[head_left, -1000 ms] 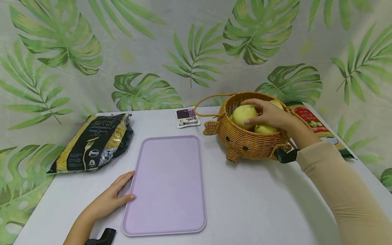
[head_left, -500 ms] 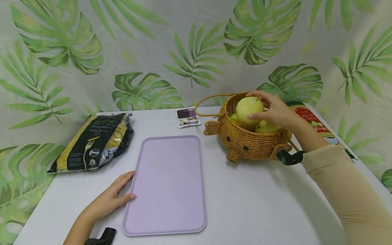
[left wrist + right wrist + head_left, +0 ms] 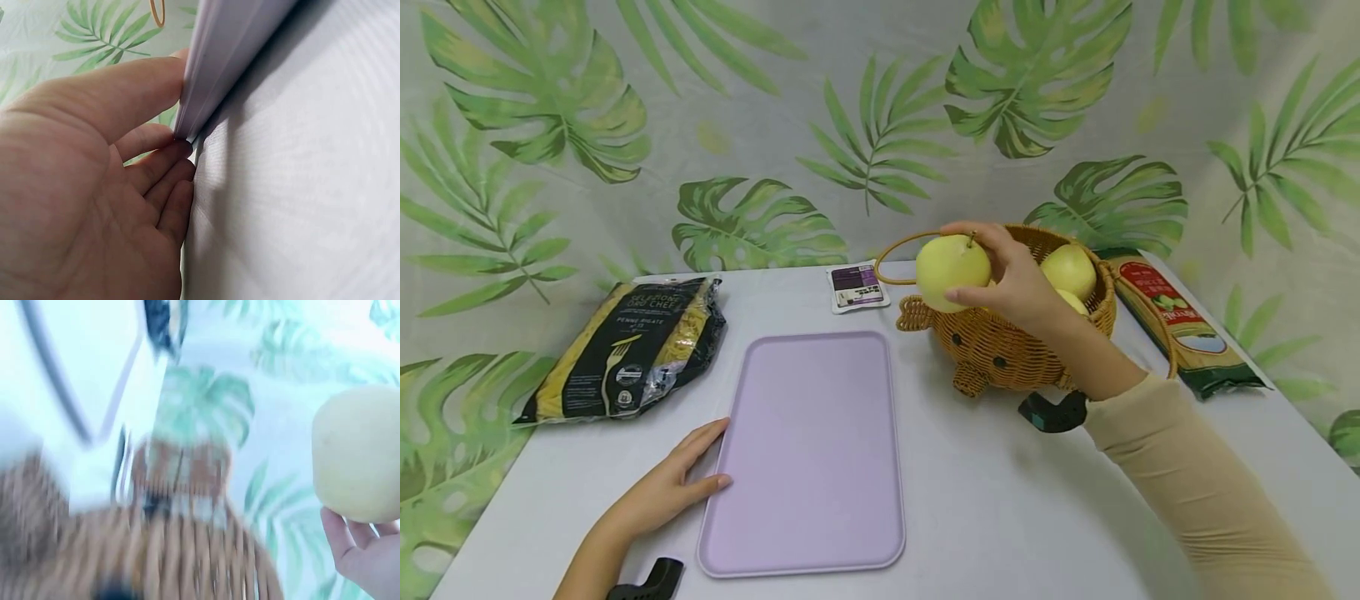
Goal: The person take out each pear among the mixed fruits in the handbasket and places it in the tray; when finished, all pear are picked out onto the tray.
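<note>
My right hand (image 3: 1000, 279) grips a yellow pear (image 3: 951, 271) and holds it in the air just left of the wicker basket (image 3: 1000, 350), above its front rim. The right wrist view is blurred; it shows the pear (image 3: 359, 456) on my fingertips (image 3: 350, 547) over the basket weave (image 3: 156, 550). Other pears (image 3: 1069, 271) lie in the basket. My left hand (image 3: 681, 483) rests flat on the table with straight fingers against the left edge of the lilac tray (image 3: 812, 450). In the left wrist view my fingers (image 3: 156, 169) touch the tray rim (image 3: 219, 69).
A black and yellow pasta bag (image 3: 628, 350) lies at the left. A small purple packet (image 3: 857, 287) sits behind the tray. A red and green packet (image 3: 1183, 329) lies right of the basket. The white table (image 3: 1000, 500) is backed by a leaf-print cloth.
My right hand has lifted the pear out of the basket and carried it up and to the left. The left hand and the tray have not moved.
</note>
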Demonstrator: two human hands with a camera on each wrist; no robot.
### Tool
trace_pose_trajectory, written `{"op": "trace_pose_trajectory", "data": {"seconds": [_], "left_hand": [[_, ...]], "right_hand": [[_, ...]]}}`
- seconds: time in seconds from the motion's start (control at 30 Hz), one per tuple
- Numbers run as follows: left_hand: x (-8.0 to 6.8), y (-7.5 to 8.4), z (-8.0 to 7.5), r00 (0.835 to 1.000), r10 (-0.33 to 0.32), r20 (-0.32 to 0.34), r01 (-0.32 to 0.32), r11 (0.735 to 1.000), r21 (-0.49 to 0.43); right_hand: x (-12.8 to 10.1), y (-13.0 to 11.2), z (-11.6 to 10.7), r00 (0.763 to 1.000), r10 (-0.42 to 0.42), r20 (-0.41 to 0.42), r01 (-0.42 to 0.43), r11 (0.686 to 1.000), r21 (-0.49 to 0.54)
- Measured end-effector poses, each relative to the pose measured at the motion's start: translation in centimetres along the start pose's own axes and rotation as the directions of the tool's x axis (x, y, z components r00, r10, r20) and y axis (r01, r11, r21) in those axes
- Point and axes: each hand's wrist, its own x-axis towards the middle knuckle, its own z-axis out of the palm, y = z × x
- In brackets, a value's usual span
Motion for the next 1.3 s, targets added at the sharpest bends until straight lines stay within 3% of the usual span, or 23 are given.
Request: {"op": "trace_pose_trajectory", "data": {"seconds": [0.3, 0.6, 0.87, 1.13, 1.3], "left_hand": [[-0.1, -0.1, -0.1, 1.0, 0.006, -0.007, -0.006, 1.0, 0.0], [0.1, -0.2, 0.0, 0.999, 0.038, -0.012, -0.038, 0.999, -0.006], [0.0, 0.0, -0.1, 0.999, 0.051, -0.018, -0.051, 0.998, 0.028], [0.0, 0.2, -0.1, 0.998, 0.053, -0.017, -0.052, 0.998, 0.029], [0.0, 0.2, -0.1, 0.998, 0.059, -0.014, -0.059, 0.998, 0.019]], "right_hand": [[1.7, 0.6, 8.1, 1.0, -0.004, 0.024, 0.003, 0.997, 0.073], [3.2, 6.2, 15.4, 0.994, 0.113, -0.014, -0.11, 0.987, 0.114], [4.7, 11.5, 19.1, 0.979, 0.202, 0.005, -0.201, 0.972, 0.119], [4.7, 12.6, 20.7, 0.964, 0.267, -0.006, -0.267, 0.963, 0.031], [4.6, 12.8, 21.3, 0.967, 0.256, 0.006, -0.255, 0.967, -0.024]]}}
